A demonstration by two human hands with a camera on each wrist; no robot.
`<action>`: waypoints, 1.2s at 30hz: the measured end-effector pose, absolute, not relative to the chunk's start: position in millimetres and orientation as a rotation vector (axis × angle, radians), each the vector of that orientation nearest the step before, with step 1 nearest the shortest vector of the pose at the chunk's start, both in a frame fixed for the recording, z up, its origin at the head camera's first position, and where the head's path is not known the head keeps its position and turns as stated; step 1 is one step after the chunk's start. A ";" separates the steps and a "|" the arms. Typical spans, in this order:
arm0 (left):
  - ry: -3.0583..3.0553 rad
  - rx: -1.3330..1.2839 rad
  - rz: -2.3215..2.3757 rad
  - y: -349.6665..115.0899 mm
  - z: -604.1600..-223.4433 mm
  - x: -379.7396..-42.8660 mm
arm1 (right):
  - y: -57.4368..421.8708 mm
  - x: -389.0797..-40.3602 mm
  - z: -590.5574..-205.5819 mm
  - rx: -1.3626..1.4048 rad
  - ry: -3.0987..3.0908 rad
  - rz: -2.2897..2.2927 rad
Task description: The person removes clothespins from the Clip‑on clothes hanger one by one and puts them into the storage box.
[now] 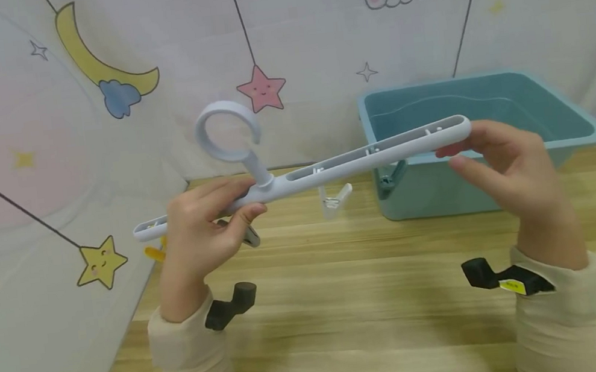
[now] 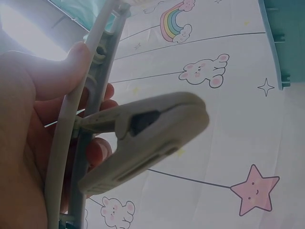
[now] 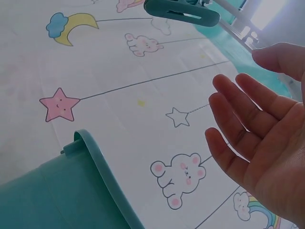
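Observation:
A white plastic clip hanger (image 1: 371,157) with a ring hook (image 1: 227,130) is held up over the table, its bar sloping upward to the right. My left hand (image 1: 198,227) grips the bar left of the hook, thumb in front and fingers behind. A grey clip (image 2: 147,136) hangs from the bar beside that hand; a yellow clip (image 1: 156,251) is farther left. Right of the hook hangs a white clip (image 1: 330,202), and beyond it a teal clip (image 3: 183,12). My right hand (image 1: 516,166) is at the bar's right end, fingers spread and loosely bent, holding nothing.
A teal plastic basin (image 1: 451,188) stands at the back right of the wooden table (image 1: 333,309), behind the hanger's right half. A white cloth (image 1: 310,39) printed with stars, a moon and animals covers the back and left sides.

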State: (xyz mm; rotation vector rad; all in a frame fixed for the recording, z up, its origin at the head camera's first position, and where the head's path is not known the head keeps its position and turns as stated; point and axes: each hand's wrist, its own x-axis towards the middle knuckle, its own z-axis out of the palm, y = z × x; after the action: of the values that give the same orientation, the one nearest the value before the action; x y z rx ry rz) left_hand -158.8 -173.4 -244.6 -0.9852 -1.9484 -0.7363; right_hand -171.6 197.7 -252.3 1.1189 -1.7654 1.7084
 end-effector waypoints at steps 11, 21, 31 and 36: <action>-2.005 -0.985 -0.716 -171.9 -245.1 -161.2 | 186.3 -173.6 -255.9 1.191 -1.826 1.782; -2.002 -0.980 -0.714 -171.4 -246.0 -163.6 | 169.3 -177.2 -259.6 1.164 -1.890 1.719; -2.015 -0.987 -0.706 -171.8 -248.9 -166.1 | 153.3 -178.6 -265.1 1.155 -1.949 1.707; -2.014 -0.982 -0.718 -171.7 -249.9 -166.5 | 148.7 -177.9 -266.1 1.074 -1.960 1.763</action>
State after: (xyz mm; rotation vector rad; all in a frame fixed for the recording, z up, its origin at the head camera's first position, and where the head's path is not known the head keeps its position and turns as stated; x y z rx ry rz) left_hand -166.5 -171.7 -249.9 -0.9823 -2.0138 -0.7178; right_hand -177.9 148.7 -266.1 1.0742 -1.9603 1.7630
